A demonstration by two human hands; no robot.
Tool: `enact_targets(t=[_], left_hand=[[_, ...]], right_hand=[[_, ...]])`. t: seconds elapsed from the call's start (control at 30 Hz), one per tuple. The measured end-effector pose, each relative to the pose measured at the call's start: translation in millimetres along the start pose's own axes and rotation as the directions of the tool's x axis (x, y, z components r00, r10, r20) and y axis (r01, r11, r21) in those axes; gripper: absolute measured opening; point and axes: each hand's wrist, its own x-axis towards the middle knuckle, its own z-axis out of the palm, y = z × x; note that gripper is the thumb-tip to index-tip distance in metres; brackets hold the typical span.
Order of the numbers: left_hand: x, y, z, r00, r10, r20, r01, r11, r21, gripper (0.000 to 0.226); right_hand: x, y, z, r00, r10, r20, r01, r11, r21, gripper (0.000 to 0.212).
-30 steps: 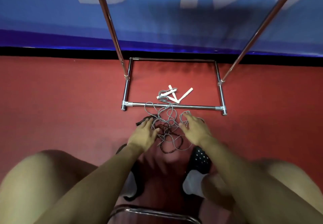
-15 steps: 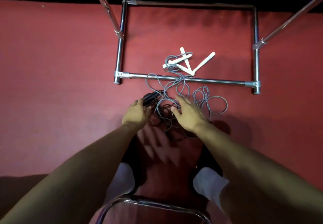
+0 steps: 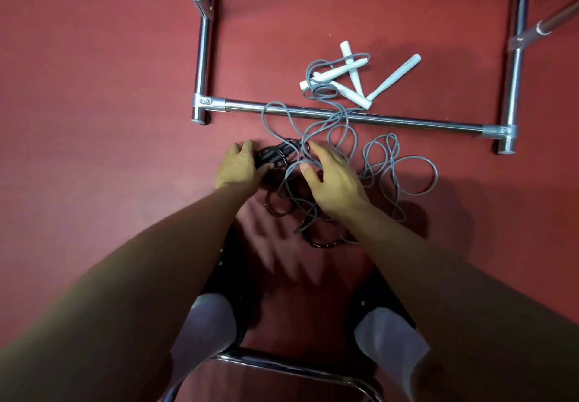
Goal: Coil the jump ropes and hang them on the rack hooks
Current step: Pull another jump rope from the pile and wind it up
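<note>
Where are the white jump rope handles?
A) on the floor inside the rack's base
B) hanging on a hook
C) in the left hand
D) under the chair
A: the white handles lie on the red floor beyond the rack's front bar, with no hand on them.

Rack uprights beyond top edge; black handles partly under left hand.

red floor, chrome chair frame at bottom edge
</note>
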Motion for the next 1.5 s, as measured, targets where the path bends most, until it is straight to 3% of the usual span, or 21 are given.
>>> enact_targets(t=[0.13, 0.37, 0.53, 0.7, 0.83, 1.03, 1.13, 1.33, 1.5], left_hand=[[-7.5, 3.6, 7.5, 0.994, 0.047, 0.095, -0.054, 0.996, 0.074, 0.054], [-33.4, -4.1, 7.2, 0.993, 0.039, 0.114, -0.041, 0.999, 0.009, 0.045], [-61.1, -5.4, -28.1, 0.992, 0.017, 0.122, -0.024, 0.998, 0.052, 0.032], [-93.8, 9.0, -81.0, 0.998, 0.056, 0.038, -0.055, 0.998, -0.017, 0.034], [-128.5, 34.8, -125.6, 0.982, 0.187, -0.024, -0.188, 0.975, -0.119, 0.026], [-201.9, 85.8, -190.3, 0.874, 0.439, -0.209, -0.475, 0.862, -0.177, 0.021], [-239.7, 106.8, -211.4, 0.796, 0.541, -0.271, -0.589, 0.795, -0.143, 0.022], [-308.4, 139.6, -242.0, 0.652, 0.654, -0.384, -0.714, 0.699, -0.022, 0.03], [-354.2, 153.5, -261.1, 0.566, 0.757, -0.328, -0.766, 0.629, 0.13, 0.03]], right_hand=[[-5.5, 2.1, 1.2, 1.0, 0.011, -0.012, -0.011, 1.0, 0.015, 0.054], [-15.3, -7.9, -12.1, 0.999, 0.039, 0.01, -0.039, 0.999, 0.032, 0.053], [-29.9, -30.0, -25.9, 0.999, 0.031, 0.02, -0.032, 0.998, 0.048, 0.052], [-53.3, -65.2, -45.5, 0.997, 0.053, 0.056, -0.061, 0.988, 0.143, 0.047], [-74.7, -107.2, -75.6, 0.999, 0.048, -0.016, -0.041, 0.956, 0.29, 0.036], [-125.2, -177.6, -138.1, 0.996, 0.015, -0.084, 0.03, 0.863, 0.505, 0.039], [-158.1, -208.0, -166.1, 0.992, 0.067, -0.109, 0.003, 0.843, 0.538, 0.051], [-217.3, -245.1, -204.9, 0.948, 0.04, -0.316, 0.176, 0.761, 0.625, 0.024], [-266.9, -268.4, -240.7, 0.919, 0.006, -0.393, 0.304, 0.624, 0.72, 0.018]])
